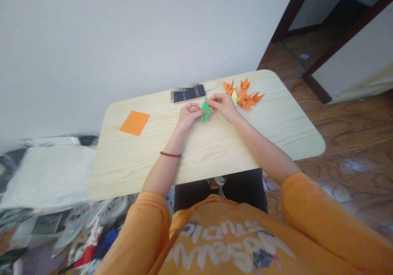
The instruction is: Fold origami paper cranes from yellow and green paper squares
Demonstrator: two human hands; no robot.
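A small piece of green origami paper (205, 112), folded into a narrow diamond, is held between my two hands above the table. My left hand (190, 114) pinches its left side, thumb and fingers closed on it. At its upper right edge, my right hand (223, 105) grips the paper between thumb and fingertips. Just beyond the right hand lie several folded orange paper cranes (245, 96), with a yellow folded piece (234, 98) among them. Off to the left, a flat square of orange paper (135, 123) rests on the tabletop.
A smartphone (189, 94) lies behind my hands near the wall, a white cable (213, 87) plugged into it. The light wooden table (211, 156) has rounded corners. Assorted clutter and a white bag (52, 172) are at the left, and wooden floor (346, 144) stretches off to the right.
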